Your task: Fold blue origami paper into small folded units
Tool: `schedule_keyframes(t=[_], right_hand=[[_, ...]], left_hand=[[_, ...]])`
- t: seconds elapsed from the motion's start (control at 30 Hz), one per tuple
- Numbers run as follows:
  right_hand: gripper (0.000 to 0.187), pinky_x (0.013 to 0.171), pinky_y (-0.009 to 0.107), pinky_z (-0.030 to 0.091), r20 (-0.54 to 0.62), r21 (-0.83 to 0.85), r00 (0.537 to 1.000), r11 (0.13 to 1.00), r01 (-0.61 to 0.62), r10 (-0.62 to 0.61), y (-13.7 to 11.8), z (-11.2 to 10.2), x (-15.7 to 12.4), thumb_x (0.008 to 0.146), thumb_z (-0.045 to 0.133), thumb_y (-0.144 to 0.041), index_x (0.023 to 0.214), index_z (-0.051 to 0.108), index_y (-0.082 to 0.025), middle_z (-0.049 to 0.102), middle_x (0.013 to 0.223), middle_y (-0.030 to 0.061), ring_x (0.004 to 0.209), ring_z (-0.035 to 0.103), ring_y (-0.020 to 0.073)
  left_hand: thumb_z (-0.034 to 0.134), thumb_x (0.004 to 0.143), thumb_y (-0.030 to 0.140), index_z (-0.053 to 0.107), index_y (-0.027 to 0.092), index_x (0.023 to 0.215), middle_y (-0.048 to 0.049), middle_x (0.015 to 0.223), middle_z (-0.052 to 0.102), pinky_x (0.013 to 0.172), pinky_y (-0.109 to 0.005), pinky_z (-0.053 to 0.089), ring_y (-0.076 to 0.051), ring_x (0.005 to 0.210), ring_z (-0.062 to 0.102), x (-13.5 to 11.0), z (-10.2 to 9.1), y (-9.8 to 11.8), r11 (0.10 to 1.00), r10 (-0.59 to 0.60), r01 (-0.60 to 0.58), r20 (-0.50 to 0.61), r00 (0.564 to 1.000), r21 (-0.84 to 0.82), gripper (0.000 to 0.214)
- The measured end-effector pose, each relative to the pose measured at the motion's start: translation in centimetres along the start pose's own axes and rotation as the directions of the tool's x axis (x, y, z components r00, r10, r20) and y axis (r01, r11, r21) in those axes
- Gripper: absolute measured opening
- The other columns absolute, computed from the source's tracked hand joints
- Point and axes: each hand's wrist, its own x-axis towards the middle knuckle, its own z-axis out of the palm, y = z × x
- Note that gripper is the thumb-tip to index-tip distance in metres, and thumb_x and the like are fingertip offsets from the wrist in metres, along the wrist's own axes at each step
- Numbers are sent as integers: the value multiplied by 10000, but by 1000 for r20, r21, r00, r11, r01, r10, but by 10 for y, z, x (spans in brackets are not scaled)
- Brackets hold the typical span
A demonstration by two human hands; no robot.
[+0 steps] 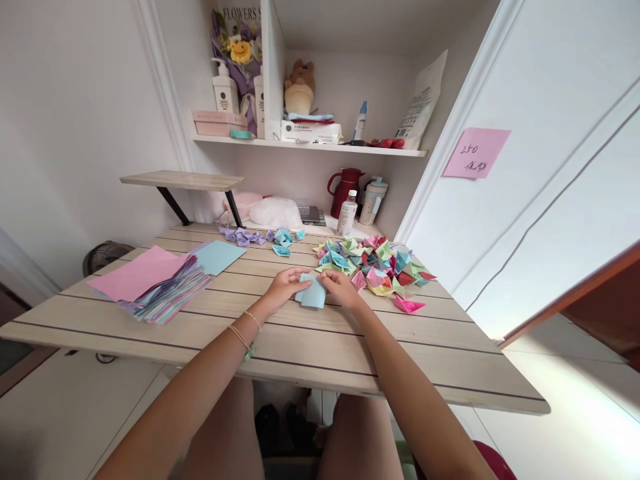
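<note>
A small light blue paper point(313, 295), partly folded, lies on the wooden table point(280, 347) in front of me. My left hand point(284, 285) pinches its left edge and my right hand point(341, 287) pinches its right edge, fingers pressed on the sheet. Just right of my hands sits a heap of several folded paper pieces point(376, 265) in many colours, with one pink folded piece point(409, 305) apart at its near edge. To the left lies a stack of flat coloured sheets point(159, 282), pink on top.
A row of purple and blue folded pieces point(261, 237) lies at the table's far side. Behind stand a white bottle point(347, 213), a red jug point(343, 189) and a shelf point(310, 145) with boxes and bottles. A white wall with a pink note point(475, 153) runs along the right.
</note>
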Motion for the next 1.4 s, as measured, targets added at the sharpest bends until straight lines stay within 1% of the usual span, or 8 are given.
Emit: schedule_keyframes(t=[0.23,0.47,0.8,0.9,1.0,1.1,1.23,1.4], right_hand=[[364,537,258,450,-93,-43,995,998,-37,33,7,-8,1,649,618,-535,668,587,-173,538,634,-1,583,498,129],[374,486,236,374,-130,-210,991,978,-15,-13,9,-11,1,640,635,-538,669,598,-167,523,563,-13,504,449,107],[354,465,233,304,-190,-365,974,930,47,-124,7,-9,3,595,680,-519,646,589,-181,494,533,-28,496,420,106],[361,485,243,355,-216,-293,969,955,54,-121,5,-9,3,570,707,-502,710,605,-185,533,563,-18,517,462,118],[462,553,267,438,-213,-37,976,998,42,-49,1,-8,1,571,718,-479,913,608,-189,610,660,4,590,545,142],[437,641,302,480,-164,141,986,990,1,23,-3,-9,-1,579,721,-463,896,634,-175,650,740,28,687,594,166],[344,658,312,486,-146,159,989,987,7,17,-3,-8,-1,563,733,-449,754,663,-172,662,765,39,711,603,181],[307,620,302,471,-190,25,980,998,62,-56,-3,-7,0,578,726,-444,715,666,-176,662,729,37,669,590,177]], left_hand=[[749,581,328,664,128,887,-35,674,670,517,-225,478,-140,575,615,6,-4,-8,996,74,-68,-110,991,58,375],[790,513,326,662,93,847,-87,749,692,597,-278,514,-178,657,639,6,-3,-12,992,98,-85,-150,984,93,427],[760,569,338,680,97,902,-98,776,705,693,-300,505,-197,728,650,2,0,-4,987,132,-127,-54,990,95,418],[753,575,353,682,95,882,-100,760,707,699,-319,506,-207,728,652,2,1,-5,988,136,-130,-73,988,78,407],[746,589,345,678,99,898,-103,785,708,713,-323,505,-216,773,650,3,0,-4,985,162,-157,-84,983,70,400],[744,596,331,673,105,908,-108,825,706,720,-318,504,-213,794,647,3,-1,-3,981,188,-183,-92,978,61,392],[752,584,324,675,107,898,-109,831,703,720,-307,503,-205,795,643,2,-1,0,978,203,-198,-96,974,62,390],[744,590,352,678,112,882,-97,791,703,668,-279,503,-181,729,643,-1,1,4,993,118,-114,-127,985,41,384]])
